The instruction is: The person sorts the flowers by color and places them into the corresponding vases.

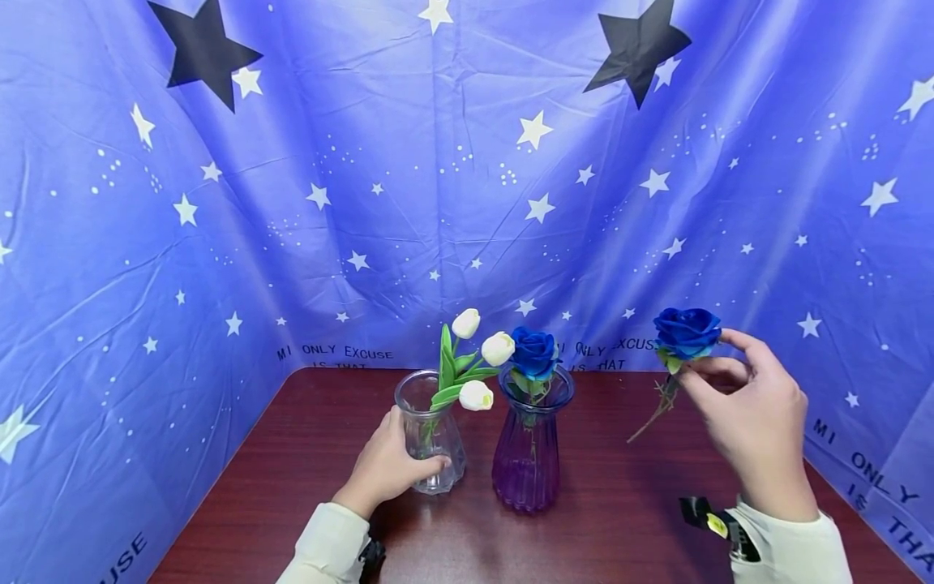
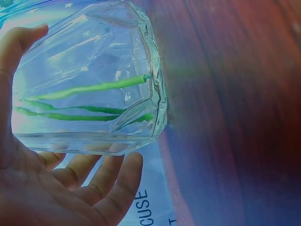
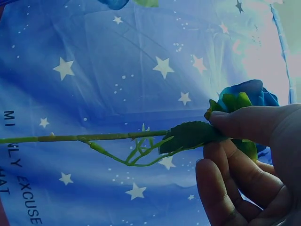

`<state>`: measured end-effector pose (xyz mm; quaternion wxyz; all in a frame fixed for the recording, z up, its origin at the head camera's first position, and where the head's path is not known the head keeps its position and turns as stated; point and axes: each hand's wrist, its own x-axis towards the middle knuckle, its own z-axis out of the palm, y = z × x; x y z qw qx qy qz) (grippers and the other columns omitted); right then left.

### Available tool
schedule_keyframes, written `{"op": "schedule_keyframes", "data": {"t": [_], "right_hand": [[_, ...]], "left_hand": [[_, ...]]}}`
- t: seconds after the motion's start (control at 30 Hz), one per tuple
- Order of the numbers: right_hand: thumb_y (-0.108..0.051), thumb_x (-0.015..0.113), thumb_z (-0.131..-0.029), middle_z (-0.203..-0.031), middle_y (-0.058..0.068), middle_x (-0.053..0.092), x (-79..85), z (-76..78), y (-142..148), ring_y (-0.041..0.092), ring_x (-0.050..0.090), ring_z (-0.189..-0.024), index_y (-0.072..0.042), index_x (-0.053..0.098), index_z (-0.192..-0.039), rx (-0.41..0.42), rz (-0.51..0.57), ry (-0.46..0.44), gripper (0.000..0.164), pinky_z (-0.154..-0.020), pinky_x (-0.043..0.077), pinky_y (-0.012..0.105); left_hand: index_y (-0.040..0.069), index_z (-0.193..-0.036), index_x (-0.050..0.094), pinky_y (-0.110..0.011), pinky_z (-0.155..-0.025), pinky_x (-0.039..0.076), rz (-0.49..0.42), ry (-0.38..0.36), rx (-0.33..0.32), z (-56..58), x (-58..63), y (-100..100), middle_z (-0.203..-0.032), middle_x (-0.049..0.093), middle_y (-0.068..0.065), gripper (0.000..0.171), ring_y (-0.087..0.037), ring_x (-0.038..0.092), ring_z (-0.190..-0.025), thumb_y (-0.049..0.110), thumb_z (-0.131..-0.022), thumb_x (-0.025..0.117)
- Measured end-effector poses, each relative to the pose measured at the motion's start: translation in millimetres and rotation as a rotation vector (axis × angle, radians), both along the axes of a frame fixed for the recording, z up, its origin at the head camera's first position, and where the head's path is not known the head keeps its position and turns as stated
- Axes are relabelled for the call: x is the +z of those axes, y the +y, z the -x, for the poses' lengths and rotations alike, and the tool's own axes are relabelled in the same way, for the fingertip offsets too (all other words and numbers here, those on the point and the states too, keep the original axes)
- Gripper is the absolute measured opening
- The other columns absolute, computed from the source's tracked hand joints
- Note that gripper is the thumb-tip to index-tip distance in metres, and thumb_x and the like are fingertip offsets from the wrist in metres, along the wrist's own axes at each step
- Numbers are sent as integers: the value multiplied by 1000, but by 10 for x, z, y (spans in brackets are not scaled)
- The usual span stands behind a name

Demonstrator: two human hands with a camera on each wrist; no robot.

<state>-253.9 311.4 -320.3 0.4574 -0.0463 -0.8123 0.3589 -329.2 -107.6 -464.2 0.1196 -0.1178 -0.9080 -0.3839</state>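
My left hand (image 1: 385, 464) grips a clear glass vase (image 1: 440, 462), thumb across the front and fingers round the far side. White tulips (image 1: 499, 348) with green leaves lean right out of its mouth. Their cut green stems (image 2: 113, 84) show through the glass in the left wrist view. At the right, my right hand (image 1: 762, 414) pinches a blue rose (image 1: 687, 331) just under the bloom, thumb against the green sepals. Its thin thorny stem (image 3: 106, 136) points down and left in the head view. The rose is held in the air above the table.
Right of the clear vase stands a purple ribbed glass vase (image 1: 527, 466), holding another blue rose (image 1: 535, 354). Both vases stand on a dark red wooden table (image 1: 606, 519). A blue cloth with stars (image 1: 438, 203) hangs behind and at both sides.
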Motion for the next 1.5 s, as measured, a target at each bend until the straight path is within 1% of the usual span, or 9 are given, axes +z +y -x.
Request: {"op": "schedule_keyframes", "data": {"t": [0.2, 0.43, 0.57, 0.8, 1.07, 1.27, 1.33, 1.43, 1.5], "right_hand": [[-15, 87, -78, -76, -35, 64, 45, -63, -31, -18, 56, -65, -17, 67, -133, 2, 4, 41, 58, -73, 37, 9], [-17, 89, -77, -76, -36, 65, 107, -154, -80, -18, 58, -64, -24, 69, -130, -7, 17, 68, 57, -66, 39, 7], [-16, 91, -75, -77, -36, 66, 129, -194, -105, -18, 60, -66, -25, 69, -129, 8, 33, 79, 59, -65, 41, 5], [-15, 92, -74, -76, -35, 67, 170, -258, -138, -17, 61, -64, -26, 68, -130, 27, 47, 105, 62, -63, 43, 4], [-9, 91, -74, -77, -37, 67, 209, -323, -169, -17, 62, -66, -27, 68, -131, 40, 48, 158, 64, -66, 44, 3], [-5, 91, -72, -78, -37, 68, 239, -381, -195, -17, 64, -64, -26, 66, -132, 58, 73, 180, 68, -65, 47, 3], [-3, 90, -72, -77, -37, 67, 247, -399, -201, -18, 64, -65, -26, 66, -132, 59, 76, 197, 68, -72, 46, 3], [-1, 88, -72, -78, -36, 67, 253, -428, -215, -18, 64, -68, -24, 67, -132, 64, 82, 222, 67, -76, 46, 4], [2, 89, -71, -79, -34, 69, 256, -452, -224, -17, 66, -71, -20, 68, -132, 74, 88, 238, 68, -78, 46, 4]], "left_hand": [[14, -145, 45, -49, -95, 54, -2, -1, 2, -11, 12, 6, -127, 60, -6, 103, -23, 62, -115, 60, -65, 91], [14, -146, 45, -49, -96, 53, 5, 3, 5, -10, 8, 7, -128, 61, -8, 104, -24, 62, -117, 61, -65, 90], [14, -146, 45, -49, -96, 53, 3, 2, 5, -13, 6, 2, -129, 60, -8, 104, -24, 62, -117, 61, -65, 90], [13, -145, 45, -49, -96, 53, 1, -3, 5, -11, 7, 1, -128, 60, -7, 103, -24, 62, -116, 61, -65, 90], [13, -144, 46, -47, -95, 54, 8, 0, 6, 1, 8, 3, -127, 61, -7, 102, -22, 62, -115, 61, -65, 91], [14, -145, 45, -47, -95, 53, 4, 5, 3, 0, -2, 1, -129, 60, -7, 103, -22, 62, -116, 60, -65, 91], [14, -145, 45, -47, -95, 53, 9, 6, 5, 1, -5, -1, -129, 60, -7, 103, -22, 62, -116, 61, -65, 90], [14, -145, 46, -47, -95, 53, 16, 9, 7, 3, -8, 0, -129, 60, -7, 103, -23, 62, -116, 61, -65, 90], [13, -145, 45, -48, -95, 53, 16, 8, 6, 3, -6, 2, -129, 60, -7, 103, -23, 62, -116, 61, -65, 90]]}}
